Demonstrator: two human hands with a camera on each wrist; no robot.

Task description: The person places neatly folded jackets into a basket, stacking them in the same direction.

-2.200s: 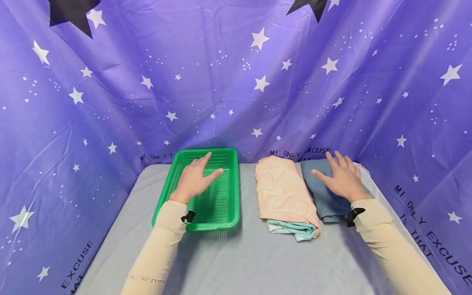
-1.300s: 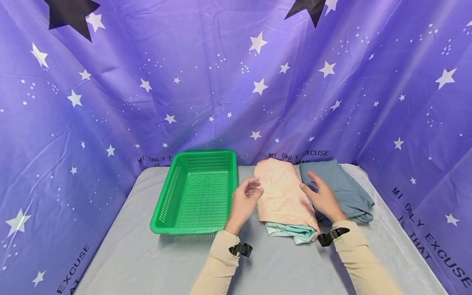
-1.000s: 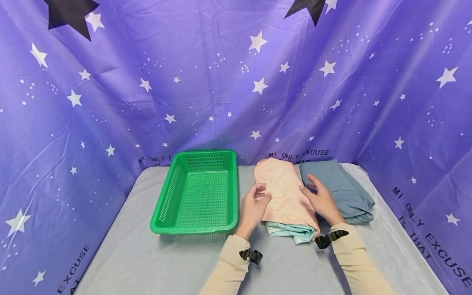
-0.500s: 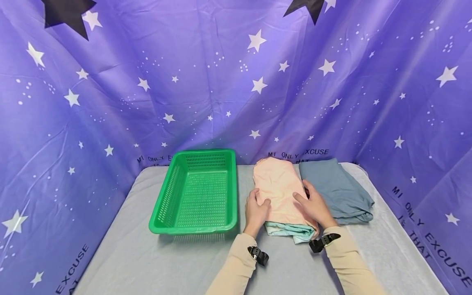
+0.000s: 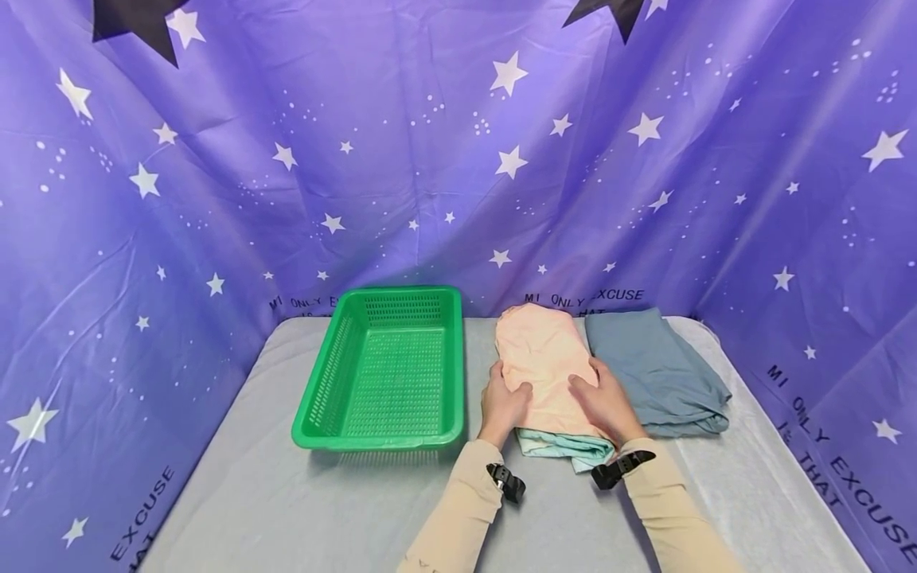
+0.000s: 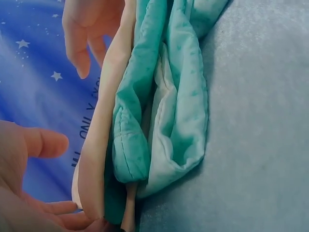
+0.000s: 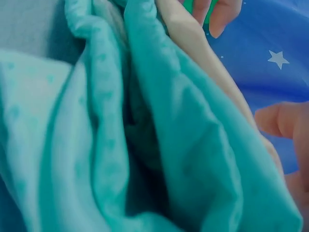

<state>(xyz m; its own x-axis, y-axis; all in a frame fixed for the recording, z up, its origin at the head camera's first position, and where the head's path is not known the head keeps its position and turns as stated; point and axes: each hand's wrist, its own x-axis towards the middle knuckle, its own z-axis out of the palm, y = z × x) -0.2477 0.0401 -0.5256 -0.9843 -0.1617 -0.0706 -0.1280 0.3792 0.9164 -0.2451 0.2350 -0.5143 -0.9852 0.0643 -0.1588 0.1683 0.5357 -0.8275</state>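
A folded pink cloth lies on the grey surface, with turquoise folds showing at its near end. My left hand is at its left side, thumb over the top. Fingers of that hand touch the cloth's edge in the left wrist view, while the thumb stands off it. At the opposite side is my right hand, its thumb above the pink layer. The right wrist view shows turquoise layers close up beside the right hand; its fingertips are partly hidden.
A green perforated basket stands to the left of the pink cloth. Beside it on the right lies a folded blue-grey cloth. A purple curtain with stars surrounds the grey covered surface at the back and sides.
My left hand has come from over the basket to the pink cloth's left side. My right hand has moved left from above the blue-grey cloth to the pink cloth's right side.
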